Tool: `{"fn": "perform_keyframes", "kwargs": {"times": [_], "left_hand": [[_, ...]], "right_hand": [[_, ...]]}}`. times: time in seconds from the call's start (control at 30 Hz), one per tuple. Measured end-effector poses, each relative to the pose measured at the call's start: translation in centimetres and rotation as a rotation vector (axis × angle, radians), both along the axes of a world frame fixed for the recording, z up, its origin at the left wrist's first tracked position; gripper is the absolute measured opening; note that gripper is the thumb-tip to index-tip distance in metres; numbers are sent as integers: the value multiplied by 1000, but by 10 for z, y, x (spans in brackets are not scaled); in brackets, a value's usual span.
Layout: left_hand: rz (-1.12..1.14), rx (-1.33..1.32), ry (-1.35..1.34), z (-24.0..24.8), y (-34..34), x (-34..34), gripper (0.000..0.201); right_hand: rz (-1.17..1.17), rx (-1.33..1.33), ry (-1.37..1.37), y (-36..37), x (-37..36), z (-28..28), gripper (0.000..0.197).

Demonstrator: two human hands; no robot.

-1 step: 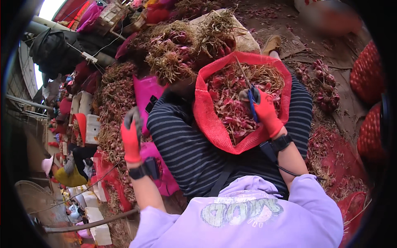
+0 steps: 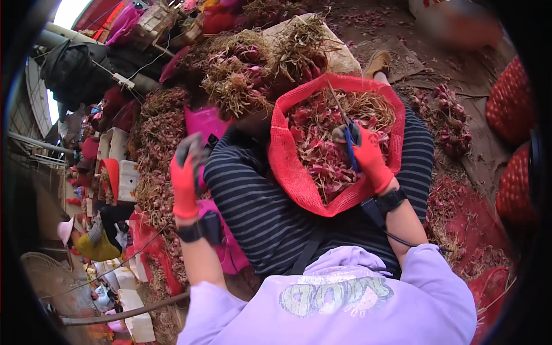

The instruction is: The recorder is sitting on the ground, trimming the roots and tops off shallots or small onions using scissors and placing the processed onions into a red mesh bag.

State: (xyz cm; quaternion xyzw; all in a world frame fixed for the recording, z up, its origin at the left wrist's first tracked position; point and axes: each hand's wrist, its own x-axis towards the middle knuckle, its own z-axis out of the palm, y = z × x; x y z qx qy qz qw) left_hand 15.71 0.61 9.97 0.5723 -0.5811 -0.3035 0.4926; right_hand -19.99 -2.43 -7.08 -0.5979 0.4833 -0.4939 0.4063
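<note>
My right hand (image 2: 371, 152), in a red glove with grey fingers, is closed around the blue-handled scissors (image 2: 351, 148). Their long blades point away over a red mesh sack (image 2: 282, 155), which stands with its mouth wide between my legs. Reddish skins and dry trimmings (image 2: 325, 167) fill the sack. My left hand (image 2: 187, 167), gloved alike, is raised beside my left knee. Its fingers are a little blurred but look loosely apart, and I see nothing in them. Beyond my left knee lie bunches of shallots (image 2: 238, 72) with dry tops.
A long heap of shallots (image 2: 158, 149) runs along my left, past a bright pink plastic bag (image 2: 201, 122). More shallots (image 2: 451, 118) lie to my right, near full red mesh sacks (image 2: 510, 100). Far left are white foam boxes (image 2: 127, 179) and a person in a pink hat (image 2: 66, 230).
My left hand has moved slightly farther away and to the right, its fingers tipping toward my knee. The right hand and scissors stay almost still over the sack.
</note>
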Motion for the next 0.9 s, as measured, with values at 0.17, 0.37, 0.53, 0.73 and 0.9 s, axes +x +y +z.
{"fn": "perform_keyframes", "kwargs": {"times": [0.17,0.37,0.53,0.73,0.9], "left_hand": [[-534,407,212,-10,-123,-105,31],[-10,233,-739,-125,-205,-150,62],[-136,220,-511,-86,-199,-123,33],[-92,-162,-1160,-77,-218,-118,73],[30,-59,-1191,-79,-226,-126,77]], "right_hand": [[23,102,-340,7,8,26,21],[-86,119,-292,3,1,6,16],[80,204,-236,1,-7,31,19],[440,484,-928,-8,-4,60,30],[330,406,-493,-34,7,95,25]]}}
